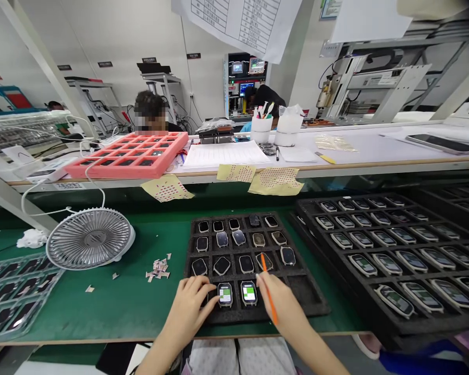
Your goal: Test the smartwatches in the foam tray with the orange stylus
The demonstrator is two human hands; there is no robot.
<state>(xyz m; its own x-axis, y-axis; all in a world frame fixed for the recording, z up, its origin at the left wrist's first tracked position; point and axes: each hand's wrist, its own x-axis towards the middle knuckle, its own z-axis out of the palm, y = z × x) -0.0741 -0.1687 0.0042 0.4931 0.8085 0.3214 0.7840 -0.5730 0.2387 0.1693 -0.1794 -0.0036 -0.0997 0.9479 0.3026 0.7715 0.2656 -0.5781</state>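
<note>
A black foam tray (254, 315) in front of me holds rows of square watch faces. In its nearest row, one watch (225, 295) and another watch (249, 293) have lit white-and-green screens; the other screens there are dark. My left hand (193, 302) rests over the tray's near left corner, fingers apart, thumb and fingertips at the left edge of the first lit watch. It partly covers a compartment. My right hand (279, 299) grips a thin orange pen-like stick (271, 299), just right of the second lit watch. The stick's exact kind is unclear.
Stacked black foam trays (379, 323) of watches stand at right. On the left are a round fan (91, 238), small paper-like scraps (158, 270) and a clear plastic tray (42, 304). A shelf (203, 174) behind carries a pink foam tray (164, 161). A person (150, 112) sits beyond.
</note>
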